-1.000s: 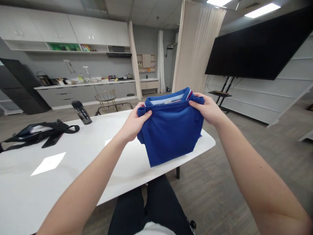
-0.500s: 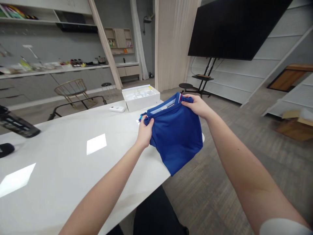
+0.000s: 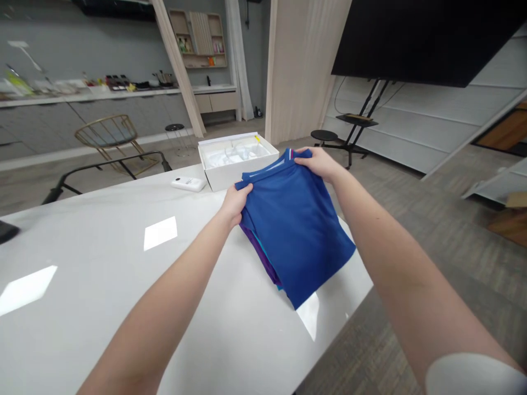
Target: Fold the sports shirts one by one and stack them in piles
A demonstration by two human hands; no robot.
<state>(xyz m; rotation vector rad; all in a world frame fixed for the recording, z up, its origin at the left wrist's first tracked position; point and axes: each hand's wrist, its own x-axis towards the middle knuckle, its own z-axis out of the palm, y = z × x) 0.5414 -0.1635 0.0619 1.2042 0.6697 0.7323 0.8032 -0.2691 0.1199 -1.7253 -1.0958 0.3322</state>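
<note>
A blue folded shirt (image 3: 294,225) hangs between my two hands over the right part of the white table (image 3: 197,307). My left hand (image 3: 236,203) pinches the left end of its collar edge, thumb on top. My right hand (image 3: 319,163) grips the right end of that edge, beside a small red and white stripe. Purple cloth (image 3: 263,255) and a strip of teal show under the shirt's left side. Whether the shirt's lower part touches the cloth below cannot be made out.
Behind the shirt stands an open white box (image 3: 236,170) with whitish contents. A white device (image 3: 188,184) lies left of it. A dark object (image 3: 7,231) sits at the table's left edge. The table's right edge borders the floor.
The blue shirt has come over the table and looks flatter, its lower edge spread out. Purple and teal cloth now shows beneath it. The view has shifted, and the black bottle has left it.
</note>
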